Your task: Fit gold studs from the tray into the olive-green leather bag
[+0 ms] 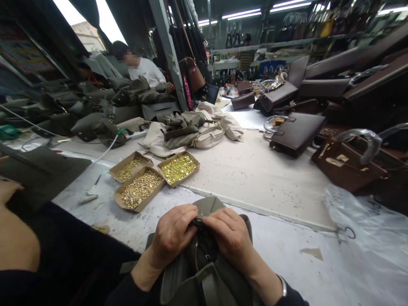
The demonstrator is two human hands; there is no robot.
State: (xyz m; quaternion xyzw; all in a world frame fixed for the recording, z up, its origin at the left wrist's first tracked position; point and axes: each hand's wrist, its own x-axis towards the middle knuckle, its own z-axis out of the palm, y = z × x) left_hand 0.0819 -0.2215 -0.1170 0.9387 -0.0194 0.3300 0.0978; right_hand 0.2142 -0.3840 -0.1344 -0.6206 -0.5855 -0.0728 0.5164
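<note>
An olive-green bag stands in front of me at the near edge of the table, its zipped opening facing up. My left hand is closed on the far edge of the bag's opening, fingers curled over it. Close beside it, my right hand pinches the same edge, thumb inside and fingers outside. Both hands nearly meet at a dark spot on the rim; any small part between the fingertips is hidden. Beyond the hands sit cardboard trays of small gold metal pieces and yellow-gold pieces.
A white-handled tool lies left of the trays. Beige and olive bags are piled behind them. Brown handbags and clear plastic occupy the right. A co-worker's arm is at the left; another person sits farther back.
</note>
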